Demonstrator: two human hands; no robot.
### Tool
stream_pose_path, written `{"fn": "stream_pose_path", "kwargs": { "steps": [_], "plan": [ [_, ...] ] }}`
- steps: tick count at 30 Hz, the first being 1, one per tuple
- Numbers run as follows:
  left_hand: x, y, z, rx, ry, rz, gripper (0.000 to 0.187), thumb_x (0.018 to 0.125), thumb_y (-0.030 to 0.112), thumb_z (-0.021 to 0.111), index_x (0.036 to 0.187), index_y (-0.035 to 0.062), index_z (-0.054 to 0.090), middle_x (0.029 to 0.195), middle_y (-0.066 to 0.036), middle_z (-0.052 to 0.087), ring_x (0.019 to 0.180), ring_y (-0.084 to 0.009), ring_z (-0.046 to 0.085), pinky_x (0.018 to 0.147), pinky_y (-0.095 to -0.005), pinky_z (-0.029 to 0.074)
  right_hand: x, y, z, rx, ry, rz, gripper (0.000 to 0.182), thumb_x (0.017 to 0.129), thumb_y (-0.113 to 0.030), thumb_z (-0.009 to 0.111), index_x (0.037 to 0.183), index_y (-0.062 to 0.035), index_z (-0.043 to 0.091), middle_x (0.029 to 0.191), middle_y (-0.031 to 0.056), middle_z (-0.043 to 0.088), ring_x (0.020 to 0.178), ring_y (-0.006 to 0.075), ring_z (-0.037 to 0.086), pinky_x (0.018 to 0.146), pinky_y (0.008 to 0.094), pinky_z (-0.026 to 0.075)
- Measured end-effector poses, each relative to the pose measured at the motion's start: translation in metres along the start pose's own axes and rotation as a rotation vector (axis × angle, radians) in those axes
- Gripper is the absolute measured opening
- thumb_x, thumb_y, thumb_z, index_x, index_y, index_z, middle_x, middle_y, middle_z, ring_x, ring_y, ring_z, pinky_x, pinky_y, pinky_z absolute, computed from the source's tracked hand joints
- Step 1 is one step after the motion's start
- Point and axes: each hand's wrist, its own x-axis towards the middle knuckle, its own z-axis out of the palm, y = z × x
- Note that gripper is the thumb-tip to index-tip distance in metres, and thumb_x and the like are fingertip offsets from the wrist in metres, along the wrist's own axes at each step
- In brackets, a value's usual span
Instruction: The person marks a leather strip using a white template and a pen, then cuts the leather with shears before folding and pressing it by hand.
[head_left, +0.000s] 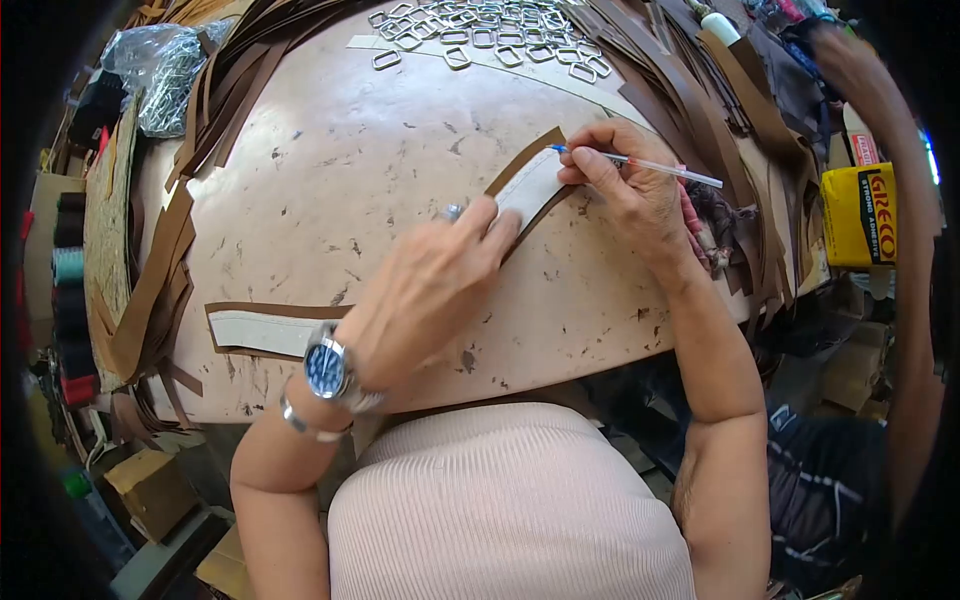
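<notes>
A long brown leather strip (pixel 553 136) with a white backing piece (pixel 532 186) on it lies slantwise on the table. My left hand (pixel 425 275), wearing a ring and a wristwatch, is closed on its lower end, the fingers holding it against the tabletop. Between the fingers of my right hand (pixel 630 185) is a thin clear ballpoint pen (pixel 690 177), its blue tip at the far end of the white piece. A faint line runs along that piece. A second brown strip with white backing (pixel 260 331) lies at left, partly behind my left wrist.
Several metal rectangular rings (pixel 508 54) lie at the table's far side. Brown leather strips (pixel 262 75) pile up along the left and right edges. A yellow adhesive box (pixel 860 215) stands at right, near another person's arm (pixel 905 200). A plastic bag of metal parts (pixel 172 95) sits far left.
</notes>
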Motion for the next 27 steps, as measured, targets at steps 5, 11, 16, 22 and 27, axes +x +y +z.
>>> {"fn": "stream_pose_path", "kwargs": {
  "steps": [5, 11, 16, 22, 27],
  "plan": [
    [0.017, -0.006, 0.005, -0.054, -0.020, -0.035, 0.036, 0.082, 0.005, 0.048, 0.118, 0.0063, 0.048, 0.081, -0.013, 0.051, 0.069, -0.0278, 0.054, 0.062, -0.0363, 0.045, -0.011, -0.004, -0.009, -0.212, -0.147, -0.101, 0.006, 0.076, -0.005, 0.050, 0.079, -0.0003, 0.053, 0.064, 0.0085, 0.053, 0.055, 0.0136, 0.048, 0.052, 0.0264, 0.040],
    [0.018, -0.005, 0.001, -0.046, -0.058, -0.054, 0.039, 0.083, 0.006, 0.048, 0.122, 0.0069, 0.047, 0.082, -0.013, 0.051, 0.069, -0.0279, 0.054, 0.063, -0.0360, 0.045, -0.009, -0.001, -0.007, -0.265, -0.187, -0.135, 0.008, 0.075, -0.007, 0.052, 0.079, -0.0004, 0.053, 0.065, 0.0110, 0.054, 0.056, 0.0178, 0.051, 0.053, 0.0277, 0.041],
    [0.018, -0.004, 0.000, -0.029, -0.080, -0.058, 0.040, 0.082, 0.005, 0.049, 0.123, 0.0067, 0.046, 0.082, -0.012, 0.051, 0.069, -0.0275, 0.054, 0.062, -0.0356, 0.045, -0.009, -0.002, -0.005, -0.296, -0.181, -0.148, 0.008, 0.075, -0.007, 0.053, 0.079, -0.0007, 0.054, 0.065, 0.0126, 0.055, 0.057, 0.0199, 0.054, 0.053, 0.0291, 0.042],
    [0.018, -0.004, 0.000, 0.002, -0.074, -0.032, 0.042, 0.081, 0.003, 0.049, 0.123, 0.0062, 0.045, 0.084, -0.012, 0.051, 0.067, -0.0267, 0.054, 0.060, -0.0354, 0.045, -0.010, -0.003, -0.004, -0.320, -0.195, -0.177, 0.008, 0.075, -0.006, 0.052, 0.079, -0.0002, 0.054, 0.066, 0.0131, 0.056, 0.056, 0.0202, 0.053, 0.052, 0.0291, 0.042],
    [0.023, 0.000, 0.001, 0.072, -0.064, -0.003, 0.039, 0.077, -0.001, 0.046, 0.115, 0.0014, 0.047, 0.103, -0.012, 0.051, 0.064, -0.0245, 0.055, 0.058, -0.0342, 0.045, -0.005, -0.008, -0.011, -0.226, -0.161, -0.011, 0.008, 0.077, -0.006, 0.050, 0.079, 0.0010, 0.054, 0.064, 0.0104, 0.055, 0.055, 0.0141, 0.050, 0.052, 0.0261, 0.041]
  ]
}}
